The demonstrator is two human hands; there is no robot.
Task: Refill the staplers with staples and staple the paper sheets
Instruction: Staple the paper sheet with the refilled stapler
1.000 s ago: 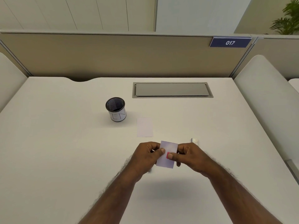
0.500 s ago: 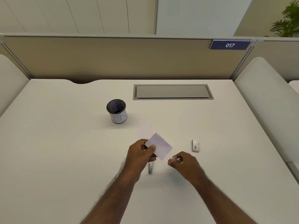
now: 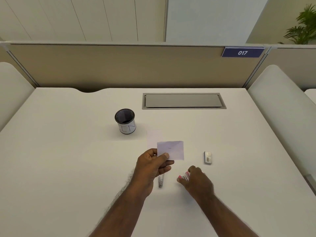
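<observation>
Holding a stapled slip while the stapler sits low in the other hand.

Left hand (image 3: pixel 150 165) pinches paper (image 3: pixel 171 150) at its near-left corner, lifted over the desk (image 3: pixel 68 151); a short dark mark near the slip's middle looks like a staple, so one set seems finished. Right hand (image 3: pixel 196 181) curls round a small pink stapler (image 3: pixel 185 176), close to the desk or on it. Another sheet (image 3: pixel 153 137) lies flat beyond, just behind the held slip and seemingly unstapled. A metal piece (image 3: pixel 160 181), perhaps a second stapler, lies beside the left hand, and a staple box (image 3: pixel 208 157) sits to the right. Judging by this, more refilling and stapling remain.
</observation>
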